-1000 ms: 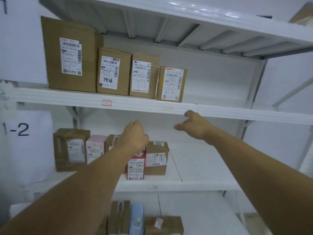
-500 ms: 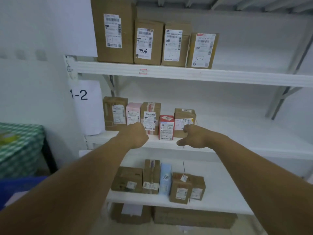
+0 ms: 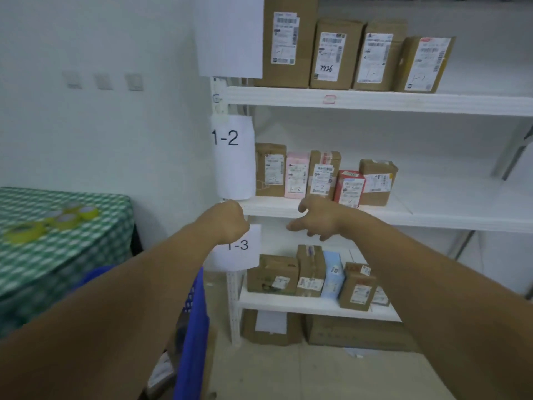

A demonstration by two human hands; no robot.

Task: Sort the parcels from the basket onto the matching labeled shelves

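Left hand (image 3: 230, 223): curled fist, nothing visible in it.
Right hand (image 3: 318, 220): loosely spread, empty.
Change: both hands withdrawn from 1-2 shelf (image 3: 432, 219).
Basket (image 3: 193, 327): 7 o'clock.
Implication: next parcel pickup likely.

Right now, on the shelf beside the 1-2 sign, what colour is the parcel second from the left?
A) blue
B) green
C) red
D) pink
D: beside the 1-2 sign, the pink parcel stands second, between the leftmost brown box and a taped brown box; the red parcel is fourth, and the blue parcel is a level lower.
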